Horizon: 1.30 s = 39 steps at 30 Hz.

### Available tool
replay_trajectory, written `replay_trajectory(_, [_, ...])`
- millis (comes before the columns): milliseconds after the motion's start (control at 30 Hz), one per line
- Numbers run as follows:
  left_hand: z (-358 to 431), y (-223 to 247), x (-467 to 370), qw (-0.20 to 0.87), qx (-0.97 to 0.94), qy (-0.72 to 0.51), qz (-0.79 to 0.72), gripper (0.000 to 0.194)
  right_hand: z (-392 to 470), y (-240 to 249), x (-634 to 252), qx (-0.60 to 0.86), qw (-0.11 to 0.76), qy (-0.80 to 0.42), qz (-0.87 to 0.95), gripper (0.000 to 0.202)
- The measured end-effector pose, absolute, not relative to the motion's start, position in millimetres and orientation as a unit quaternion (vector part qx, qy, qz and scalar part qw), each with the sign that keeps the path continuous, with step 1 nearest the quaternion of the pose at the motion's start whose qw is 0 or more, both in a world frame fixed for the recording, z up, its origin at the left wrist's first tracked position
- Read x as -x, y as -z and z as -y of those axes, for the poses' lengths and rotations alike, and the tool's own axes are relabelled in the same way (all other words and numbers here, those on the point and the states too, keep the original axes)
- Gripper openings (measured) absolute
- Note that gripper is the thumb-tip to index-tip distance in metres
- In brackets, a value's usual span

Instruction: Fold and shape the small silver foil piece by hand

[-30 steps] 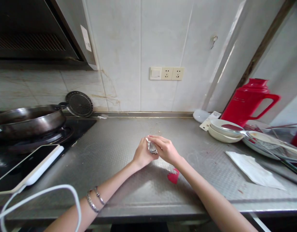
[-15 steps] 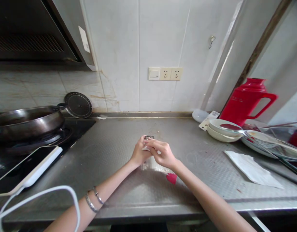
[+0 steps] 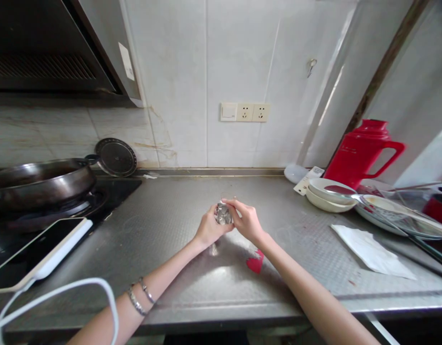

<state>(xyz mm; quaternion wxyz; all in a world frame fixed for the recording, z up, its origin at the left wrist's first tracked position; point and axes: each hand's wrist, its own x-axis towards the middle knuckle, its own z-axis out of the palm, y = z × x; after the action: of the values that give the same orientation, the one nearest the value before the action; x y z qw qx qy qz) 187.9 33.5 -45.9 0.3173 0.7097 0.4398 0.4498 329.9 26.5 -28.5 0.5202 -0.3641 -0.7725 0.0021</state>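
My left hand (image 3: 209, 228) is closed around a small round silvery item (image 3: 223, 213) above the middle of the steel counter (image 3: 177, 211). At the upper right edge of that item, my right hand (image 3: 246, 219) has its thumb and fingers pressed together. What its fingertips pinch, if anything, is too small to name. A torn red piece (image 3: 255, 262) lies on the counter below my right wrist.
A pan (image 3: 44, 184) and a phone (image 3: 30, 254) with a white cable are at the left. Bowls (image 3: 330, 194), a red thermos (image 3: 360, 153), a plate of utensils and a white tissue (image 3: 371, 251) stand or lie at the right.
The silvery item's round face now shows toward the camera. My right hand has moved slightly up and right, uncovering it. The view has shifted slightly.
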Motion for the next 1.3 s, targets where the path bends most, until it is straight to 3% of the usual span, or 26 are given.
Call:
replay_trajectory(300, [-40.0, 46.3, -183.8, 0.267, -0.727, -0.419, -0.474, 0.044, -22.2, 34.6, -324.8, 0.264, 0.493, 0.068, 0.827, 0.033])
replay_trajectory(533, [-39.4, 39.9, -178.8, 0.295, -0.713, -0.426, -0.473, 0.032, -11.6, 31.0, -323.4, 0.227, 0.480, 0.009, 0.847, 0.033])
replay_trajectory(767, [-40.5, 43.4, -180.6, 0.346, -0.674, -0.432, -0.489, 0.055, -18.3, 24.7, -329.9, 0.338, 0.595, -0.003, 0.729, 0.023])
replay_trajectory(933, [-39.0, 43.8, -183.5, 0.360, -0.675, -0.453, -0.458, 0.058, -31.1, 35.0, -336.0, 0.326, 0.545, 0.029, 0.772, 0.027])
replay_trajectory(1167, [-40.7, 40.9, -182.5, 0.375, -0.676, -0.445, -0.452, 0.052, -27.9, 38.3, -335.3, 0.270, 0.544, 0.065, 0.792, 0.036])
replay_trajectory(1300, [-42.1, 39.1, -180.1, 0.373, -0.683, -0.432, -0.456, 0.039, -25.8, 38.7, -335.0, 0.239, 0.523, 0.095, 0.812, 0.042])
